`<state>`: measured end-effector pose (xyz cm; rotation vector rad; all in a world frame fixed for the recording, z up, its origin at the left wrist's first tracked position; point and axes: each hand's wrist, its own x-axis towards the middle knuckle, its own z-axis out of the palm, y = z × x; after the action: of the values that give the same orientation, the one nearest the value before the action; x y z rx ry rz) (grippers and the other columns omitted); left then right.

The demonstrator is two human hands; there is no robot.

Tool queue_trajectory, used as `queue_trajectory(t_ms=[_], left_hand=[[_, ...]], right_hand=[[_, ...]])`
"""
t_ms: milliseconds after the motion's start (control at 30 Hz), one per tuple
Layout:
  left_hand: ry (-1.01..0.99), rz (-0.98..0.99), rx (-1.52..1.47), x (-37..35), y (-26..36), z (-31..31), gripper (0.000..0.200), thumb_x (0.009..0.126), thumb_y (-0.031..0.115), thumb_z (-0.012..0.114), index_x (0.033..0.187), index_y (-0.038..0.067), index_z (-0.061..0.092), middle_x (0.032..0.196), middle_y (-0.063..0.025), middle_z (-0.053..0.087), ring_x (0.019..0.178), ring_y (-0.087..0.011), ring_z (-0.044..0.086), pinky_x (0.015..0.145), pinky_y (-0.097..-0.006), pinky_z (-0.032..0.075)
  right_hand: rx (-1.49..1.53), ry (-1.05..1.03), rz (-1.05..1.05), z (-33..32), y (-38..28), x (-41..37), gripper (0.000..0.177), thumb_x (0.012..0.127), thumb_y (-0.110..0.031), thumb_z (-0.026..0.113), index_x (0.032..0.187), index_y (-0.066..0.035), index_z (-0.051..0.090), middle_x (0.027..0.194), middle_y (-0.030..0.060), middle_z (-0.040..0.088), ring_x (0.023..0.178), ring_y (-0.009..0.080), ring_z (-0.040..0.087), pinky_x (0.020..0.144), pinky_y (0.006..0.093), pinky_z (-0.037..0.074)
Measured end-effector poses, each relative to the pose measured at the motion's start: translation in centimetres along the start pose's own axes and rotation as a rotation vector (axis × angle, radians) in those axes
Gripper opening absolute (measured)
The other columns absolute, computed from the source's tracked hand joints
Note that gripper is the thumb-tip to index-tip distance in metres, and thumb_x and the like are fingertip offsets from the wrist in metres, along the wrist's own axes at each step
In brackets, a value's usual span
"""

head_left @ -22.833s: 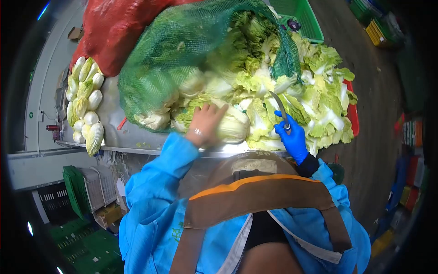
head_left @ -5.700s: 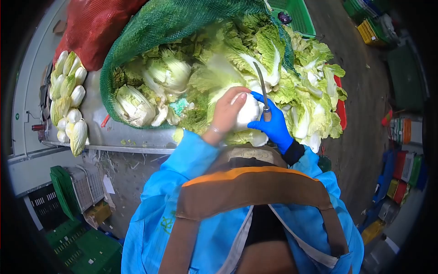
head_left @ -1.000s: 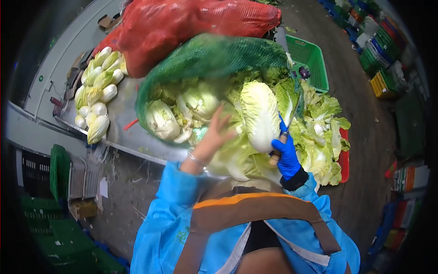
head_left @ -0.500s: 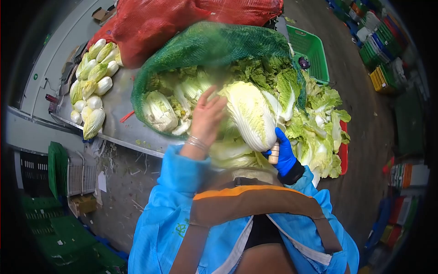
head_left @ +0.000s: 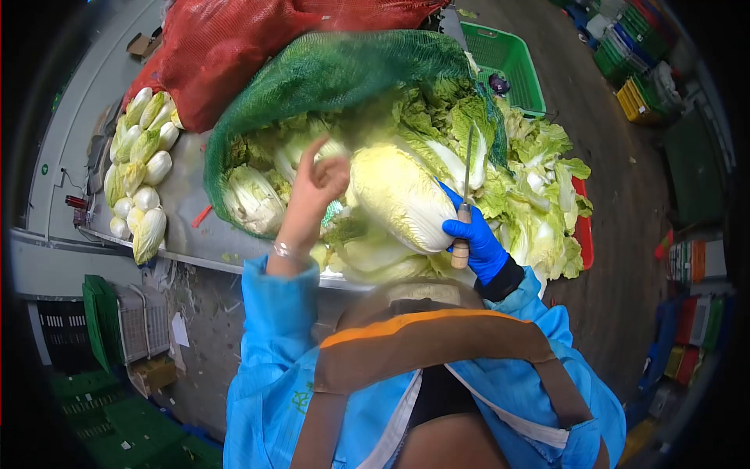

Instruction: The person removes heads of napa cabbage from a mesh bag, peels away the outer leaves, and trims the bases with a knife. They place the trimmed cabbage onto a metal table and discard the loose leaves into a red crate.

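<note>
A pale yellow-white napa cabbage [head_left: 402, 195] lies in front of me, its white base toward the right. My right hand [head_left: 480, 242], in a blue glove, is at that base and closed on a wooden-handled knife [head_left: 461, 246], whose thin blade points up and away. My bare left hand [head_left: 320, 176] is raised just left of the cabbage, apart from it, with the index finger stretched out and the others partly curled. Beneath and behind is a green mesh bag [head_left: 312, 74] holding more cabbages [head_left: 256, 200]. Loose leaves [head_left: 539, 168] are heaped on the right.
Trimmed cabbages [head_left: 144, 160] are stacked on the metal table [head_left: 183, 223] at the left. Red mesh sacks [head_left: 226, 47] lie at the back. A green crate [head_left: 519, 66] stands back right, and a red crate [head_left: 583, 227] sits under the leaves.
The cabbage has tilted more sideways. The knife now shows its blade upright beside the cabbage's base. My left hand has moved left, its fingers more curled, and the whole view has shifted.
</note>
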<state>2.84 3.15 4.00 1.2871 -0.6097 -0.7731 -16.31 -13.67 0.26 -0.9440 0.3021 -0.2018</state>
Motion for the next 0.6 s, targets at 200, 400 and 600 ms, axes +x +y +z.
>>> queue_trajectory(t_ms=[200,400,600], left_hand=[[0.255,-0.028,0.031,-0.2,0.2,0.4,0.016,0.079,0.006,0.064,0.094,0.0,0.061,0.099,-0.0108,0.061,0.091,-0.0131,0.056,0.085,-0.0252,0.041],[0.289,0.244,-0.26,-1.7,1.9,2.1,0.006,0.085,0.005,0.056,0.082,0.004,0.051,0.08,-0.0055,0.057,0.079,-0.0117,0.055,0.075,-0.0247,0.043],[-0.453,-0.257,0.272,-4.8,1.5,4.7,0.016,0.086,0.017,0.055,0.077,0.006,0.048,0.063,-0.001,0.048,0.058,-0.0079,0.049,0.048,-0.0263,0.037]], right_hand=[[0.043,-0.047,0.058,-0.5,0.6,-0.2,0.073,0.072,-0.017,0.067,0.135,-0.006,0.033,0.117,0.0075,0.053,0.099,0.0125,0.053,0.081,0.0237,0.044],[0.243,0.023,0.077,-0.8,1.4,-0.4,0.06,0.08,-0.021,0.061,0.131,-0.002,0.036,0.118,0.0092,0.053,0.103,0.0144,0.054,0.088,0.026,0.043],[0.419,0.153,0.224,-2.9,2.7,0.1,0.047,0.083,-0.028,0.059,0.121,-0.004,0.045,0.107,0.0078,0.058,0.09,0.0156,0.059,0.077,0.0267,0.049]])
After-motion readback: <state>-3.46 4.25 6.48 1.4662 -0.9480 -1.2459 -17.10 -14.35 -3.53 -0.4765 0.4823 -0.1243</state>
